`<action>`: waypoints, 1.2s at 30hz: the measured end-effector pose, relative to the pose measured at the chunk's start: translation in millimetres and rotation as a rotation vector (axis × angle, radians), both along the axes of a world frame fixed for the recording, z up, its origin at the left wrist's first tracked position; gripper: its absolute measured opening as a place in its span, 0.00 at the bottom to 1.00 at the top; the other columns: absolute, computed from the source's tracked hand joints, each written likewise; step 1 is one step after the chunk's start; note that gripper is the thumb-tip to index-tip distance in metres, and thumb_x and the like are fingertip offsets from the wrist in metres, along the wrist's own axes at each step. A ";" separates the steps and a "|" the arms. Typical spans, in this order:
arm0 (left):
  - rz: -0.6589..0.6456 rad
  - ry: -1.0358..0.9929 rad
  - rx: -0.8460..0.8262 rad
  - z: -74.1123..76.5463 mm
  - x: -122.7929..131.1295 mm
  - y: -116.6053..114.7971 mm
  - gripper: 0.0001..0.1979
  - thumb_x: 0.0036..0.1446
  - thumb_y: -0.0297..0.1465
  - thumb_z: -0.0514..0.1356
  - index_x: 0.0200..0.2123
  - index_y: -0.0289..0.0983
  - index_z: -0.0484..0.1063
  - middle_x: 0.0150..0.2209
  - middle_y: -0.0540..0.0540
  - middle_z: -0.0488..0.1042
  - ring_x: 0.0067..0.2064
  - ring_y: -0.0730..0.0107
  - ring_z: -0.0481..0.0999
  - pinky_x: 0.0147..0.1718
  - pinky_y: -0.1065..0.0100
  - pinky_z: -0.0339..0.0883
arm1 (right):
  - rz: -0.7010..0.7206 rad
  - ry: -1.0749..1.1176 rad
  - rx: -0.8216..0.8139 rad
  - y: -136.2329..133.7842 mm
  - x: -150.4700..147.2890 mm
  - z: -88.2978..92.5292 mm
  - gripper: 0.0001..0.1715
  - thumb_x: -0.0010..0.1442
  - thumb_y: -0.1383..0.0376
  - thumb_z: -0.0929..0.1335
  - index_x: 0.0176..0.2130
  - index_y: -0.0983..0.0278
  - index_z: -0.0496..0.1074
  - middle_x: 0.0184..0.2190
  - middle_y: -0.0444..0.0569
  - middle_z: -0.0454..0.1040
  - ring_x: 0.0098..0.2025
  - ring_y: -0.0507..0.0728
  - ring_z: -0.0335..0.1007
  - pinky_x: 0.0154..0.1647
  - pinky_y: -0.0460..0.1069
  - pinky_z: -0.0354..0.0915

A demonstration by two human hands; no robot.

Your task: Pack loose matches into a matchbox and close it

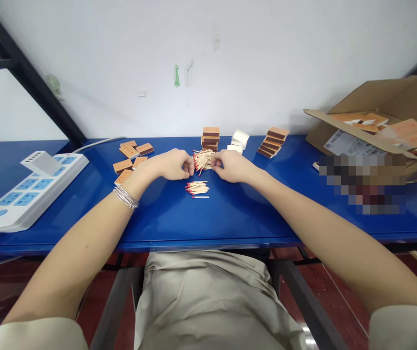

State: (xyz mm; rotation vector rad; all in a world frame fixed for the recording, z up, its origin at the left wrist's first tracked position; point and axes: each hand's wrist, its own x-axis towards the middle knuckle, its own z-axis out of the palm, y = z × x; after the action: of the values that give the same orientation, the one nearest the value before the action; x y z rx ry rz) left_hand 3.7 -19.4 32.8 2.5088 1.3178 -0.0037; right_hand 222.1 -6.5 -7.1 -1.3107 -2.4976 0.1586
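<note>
Both hands are at the heap of matches on the blue surface. The left hand is at its red-headed end, fingers loosely curled; whether its grip pinches a match cannot be determined. The right hand is bent in at the opposite end, fingertips at the sticks; its grip likewise cannot be confirmed as holding anything.

Progress, as judged: partial. A smaller bunch lies nearer the person, apart from the heap, its heads mostly facing left. A single match lies just below it. The heap is the larger portion; several of its sticks lie crossed, so ordering there appears incomplete.

Surrounding items: a stack of matchboxes stands behind the heap, with white boxes to its right and a slanting stack farther right. Loose matchboxes lie at left. An open carton contains further boxes. No hand touches these.
</note>
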 end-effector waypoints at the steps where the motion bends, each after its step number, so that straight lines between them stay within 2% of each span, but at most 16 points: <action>1: 0.002 0.001 -0.003 -0.1 0.0 0.1 0.14 0.44 0.27 0.57 0.36 0.39 0.78 0.31 0.51 0.79 0.30 0.73 0.73 0.29 0.73 0.63 | -0.001 -0.010 0.004 -0.7 -1.4 0.2 0.08 0.55 0.70 0.64 0.32 0.64 0.74 0.31 0.51 0.77 0.33 0.56 0.68 0.33 0.49 0.58; 9: -0.001 0.003 0.006 -0.4 -0.4 0.4 0.14 0.44 0.26 0.57 0.35 0.39 0.78 0.30 0.51 0.79 0.30 0.72 0.74 0.29 0.72 0.64 | -0.012 -0.044 -0.038 -11.2 -1.8 10.5 0.07 0.54 0.72 0.65 0.30 0.65 0.73 0.32 0.55 0.77 0.33 0.58 0.70 0.33 0.49 0.59; 13: -0.016 0.010 0.015 0.4 -0.5 -0.4 0.14 0.44 0.26 0.57 0.36 0.39 0.78 0.33 0.50 0.80 0.31 0.72 0.75 0.31 0.72 0.64 | 0.136 0.122 -0.119 -25.6 -5.6 18.9 0.05 0.54 0.70 0.66 0.32 0.64 0.73 0.31 0.48 0.77 0.31 0.53 0.68 0.33 0.47 0.60; 16: -0.027 0.010 0.025 0.3 -0.6 -0.4 0.14 0.45 0.27 0.57 0.36 0.39 0.78 0.33 0.50 0.80 0.31 0.71 0.75 0.31 0.72 0.65 | 0.211 0.134 -0.178 -30.7 -9.9 19.5 0.05 0.52 0.70 0.67 0.31 0.64 0.74 0.30 0.46 0.77 0.30 0.52 0.69 0.34 0.47 0.61; 22: -0.008 0.000 -0.007 -1.4 -0.7 0.6 0.14 0.44 0.26 0.57 0.35 0.39 0.77 0.30 0.51 0.79 0.29 0.72 0.73 0.29 0.72 0.63 | -0.029 0.048 -0.058 -12.3 -2.3 7.5 0.06 0.53 0.70 0.67 0.34 0.64 0.74 0.34 0.52 0.78 0.35 0.58 0.71 0.36 0.49 0.62; 24: -0.005 0.003 -0.007 -1.0 -0.2 0.2 0.14 0.44 0.26 0.57 0.35 0.39 0.77 0.30 0.51 0.78 0.29 0.72 0.73 0.29 0.72 0.63 | -0.071 -0.010 -0.047 -6.7 0.2 5.3 0.07 0.55 0.70 0.66 0.34 0.64 0.73 0.35 0.53 0.78 0.36 0.59 0.71 0.37 0.50 0.61; 32: 0.005 0.013 -0.011 1.2 0.7 -0.8 0.14 0.43 0.27 0.57 0.36 0.39 0.78 0.32 0.51 0.79 0.31 0.72 0.74 0.30 0.72 0.64 | -0.092 -0.136 -0.015 -8.7 -5.2 4.6 0.10 0.60 0.70 0.61 0.34 0.65 0.71 0.38 0.57 0.77 0.38 0.60 0.72 0.35 0.50 0.59; 36: 0.007 0.015 -0.002 1.1 0.2 -0.8 0.14 0.44 0.27 0.57 0.35 0.39 0.78 0.32 0.51 0.79 0.31 0.72 0.74 0.30 0.72 0.64 | -0.068 -0.161 -0.029 -15.1 -3.4 12.6 0.08 0.58 0.71 0.62 0.33 0.65 0.70 0.38 0.58 0.77 0.37 0.60 0.71 0.33 0.50 0.57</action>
State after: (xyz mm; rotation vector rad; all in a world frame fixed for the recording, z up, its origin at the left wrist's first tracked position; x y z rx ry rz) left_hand 3.9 -20.3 34.0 2.5074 1.3315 -0.0228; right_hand 218.8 -21.7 5.5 -1.4719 -2.5870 0.0764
